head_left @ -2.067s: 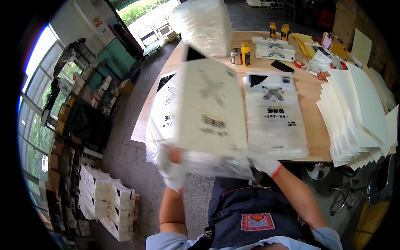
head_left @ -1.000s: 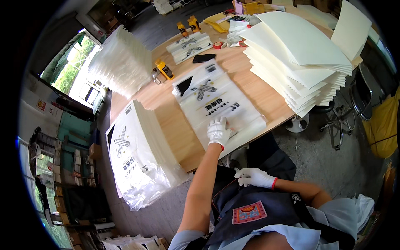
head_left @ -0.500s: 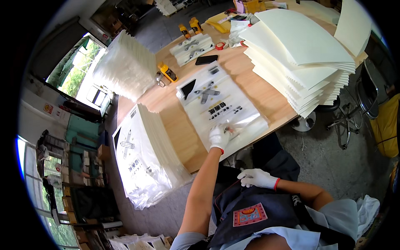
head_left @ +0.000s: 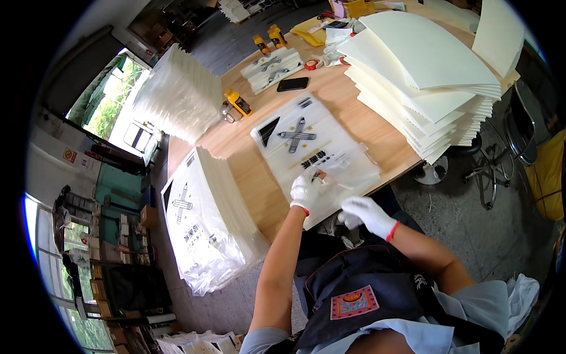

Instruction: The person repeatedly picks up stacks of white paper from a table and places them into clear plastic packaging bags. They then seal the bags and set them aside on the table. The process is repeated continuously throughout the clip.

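Note:
A clear plastic bag, printed with crossed pencils and dark lettering, lies flat at the table's front edge. White sheets appear to lie in or under it. My left hand, in a white glove with a red cuff and bare fingertips, is closed on the film near the bag's front end, where the plastic is crumpled and raised. My right hand, gloved the same way, hovers by the front edge of the table, apart from the bag. Motion blurs its fingers, and nothing shows in it.
A stack of filled printed bags stands at left, a wrapped stack behind it. White sheets are piled at right. Beyond the bag are a phone, an orange bottle, a glass jar and more printed bags.
My right hand has risen from my lap toward the table edge. My left hand has shifted slightly left and up, and the film near it has lifted and crumpled.

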The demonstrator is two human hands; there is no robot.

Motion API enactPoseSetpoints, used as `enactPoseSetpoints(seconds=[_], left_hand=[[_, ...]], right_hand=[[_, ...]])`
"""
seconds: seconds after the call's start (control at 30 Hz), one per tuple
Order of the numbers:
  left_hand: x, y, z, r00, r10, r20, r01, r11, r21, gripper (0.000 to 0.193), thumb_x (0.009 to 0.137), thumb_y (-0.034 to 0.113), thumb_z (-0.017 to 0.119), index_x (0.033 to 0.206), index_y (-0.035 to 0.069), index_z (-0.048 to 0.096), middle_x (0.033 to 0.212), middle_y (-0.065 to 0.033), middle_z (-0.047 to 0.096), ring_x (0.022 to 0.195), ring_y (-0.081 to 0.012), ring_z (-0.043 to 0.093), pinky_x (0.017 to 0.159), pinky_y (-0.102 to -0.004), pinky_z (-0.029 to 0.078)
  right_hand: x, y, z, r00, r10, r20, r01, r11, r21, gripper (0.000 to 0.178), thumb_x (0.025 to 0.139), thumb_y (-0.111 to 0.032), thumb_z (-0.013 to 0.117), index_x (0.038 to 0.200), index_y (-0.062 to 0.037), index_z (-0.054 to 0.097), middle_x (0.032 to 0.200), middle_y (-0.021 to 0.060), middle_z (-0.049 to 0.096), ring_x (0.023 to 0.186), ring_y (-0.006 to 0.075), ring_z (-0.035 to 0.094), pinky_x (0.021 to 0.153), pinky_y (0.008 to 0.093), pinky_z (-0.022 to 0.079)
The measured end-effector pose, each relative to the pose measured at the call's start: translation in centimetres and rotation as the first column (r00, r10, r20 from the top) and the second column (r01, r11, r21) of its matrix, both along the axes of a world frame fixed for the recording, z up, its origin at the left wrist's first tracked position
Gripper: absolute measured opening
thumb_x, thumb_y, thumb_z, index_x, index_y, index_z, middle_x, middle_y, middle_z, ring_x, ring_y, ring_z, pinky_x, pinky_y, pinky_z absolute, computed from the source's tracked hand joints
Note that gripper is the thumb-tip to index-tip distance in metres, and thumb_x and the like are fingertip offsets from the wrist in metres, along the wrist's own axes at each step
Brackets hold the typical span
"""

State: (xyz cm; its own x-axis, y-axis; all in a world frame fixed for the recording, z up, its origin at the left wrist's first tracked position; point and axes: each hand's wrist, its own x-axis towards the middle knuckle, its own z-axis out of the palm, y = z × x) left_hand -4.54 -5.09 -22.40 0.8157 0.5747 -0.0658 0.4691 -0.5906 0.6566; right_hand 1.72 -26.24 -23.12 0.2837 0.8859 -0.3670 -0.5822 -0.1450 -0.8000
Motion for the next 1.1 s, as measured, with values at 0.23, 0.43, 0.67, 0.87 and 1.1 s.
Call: enactPoseSetpoints(seconds=[0.23, 0.43, 0.67, 0.87, 1.1], left_hand=[[0.7, 0.5, 2.8, 0.974, -0.032, 0.226, 0.03, 0.999, 0.015, 0.016, 0.09, 0.021, 0.058, 0.092, 0.006, 0.063, 0.082, -0.0087, 0.063, 0.074, -0.0192, 0.061, 0.073, -0.0328, 0.047], [0.3, 4.4, 6.9, 0.577, 0.459, 0.676, 0.465, 0.496, -0.733, 0.019, 0.093, 0.016, 0.057, 0.111, 0.012, 0.053, 0.084, -0.0029, 0.062, 0.07, -0.0079, 0.056, 0.069, -0.0244, 0.046], [1.8, -2.0, 9.3, 0.915, 0.023, 0.404, 0.17, 0.884, -0.435, 0.018, 0.09, 0.003, 0.053, 0.108, 0.007, 0.056, 0.091, -0.0011, 0.065, 0.061, -0.0059, 0.05, 0.058, -0.0225, 0.045], [0.7, -7.4, 14.6, 0.839, -0.249, 0.484, 0.224, 0.968, 0.11, 0.021, 0.086, 0.008, 0.062, 0.106, 0.01, 0.062, 0.084, -0.0052, 0.07, 0.074, -0.0173, 0.064, 0.066, -0.0281, 0.049], [-1.6, -4.8, 13.3, 0.99, -0.107, 0.09, 0.034, 0.806, 0.591, 0.064, 0.066, 0.032, 0.079, 0.123, 0.016, 0.055, 0.096, -0.005, 0.062, 0.089, -0.0264, 0.058, 0.078, -0.0388, 0.048]], right_hand=[[4.1, 8.4, 0.1, 0.603, -0.257, 0.755, 0.371, 0.928, 0.02, 0.037, 0.09, -0.036, 0.052, 0.101, -0.0024, 0.063, 0.095, 0.0174, 0.067, 0.087, 0.0332, 0.063, 0.076, 0.0402, 0.048], [7.4, 1.7, -4.3, 0.273, 0.143, 0.951, 0.335, 0.913, -0.234, 0.046, 0.089, -0.043, 0.046, 0.084, -0.0024, 0.066, 0.06, 0.0162, 0.061, 0.054, 0.0324, 0.061, 0.056, 0.0426, 0.048], [4.2, 3.8, 4.3, 0.346, -0.331, 0.878, 0.172, 0.942, 0.287, 0.03, 0.089, -0.031, 0.057, 0.078, -0.0033, 0.057, 0.074, 0.0158, 0.064, 0.06, 0.026, 0.062, 0.05, 0.0324, 0.044], [5.1, 9.7, -0.3, 0.104, -0.091, 0.99, 0.117, 0.99, 0.079, 0.021, 0.088, -0.024, 0.054, 0.101, -0.0097, 0.062, 0.099, 0.0112, 0.065, 0.093, 0.0267, 0.061, 0.073, 0.0393, 0.048], [7.0, 0.2, 13.7, -0.172, 0.238, 0.956, -0.211, 0.939, -0.271, 0.024, 0.09, -0.029, 0.051, 0.106, -0.0168, 0.063, 0.1, 0.0059, 0.066, 0.093, 0.0255, 0.062, 0.08, 0.0364, 0.049]])
